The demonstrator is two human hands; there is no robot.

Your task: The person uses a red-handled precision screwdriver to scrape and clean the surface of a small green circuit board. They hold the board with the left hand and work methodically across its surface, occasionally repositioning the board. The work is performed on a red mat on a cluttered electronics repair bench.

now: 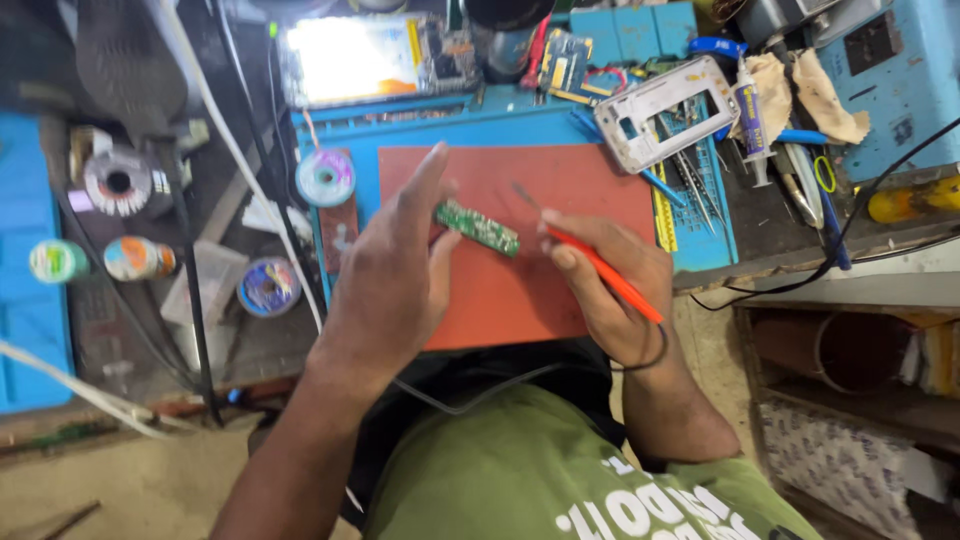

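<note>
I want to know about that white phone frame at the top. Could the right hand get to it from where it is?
Probably yes. The right hand is nearest the white phone frame, with open red mat between them. But it holds an orange soldering iron, so gripping would be awkward.

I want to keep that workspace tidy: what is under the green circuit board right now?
Under the circuit board lies the red mat, itself on a blue mat. The left hand holds the board's near end, covering what lies beneath there.
</note>
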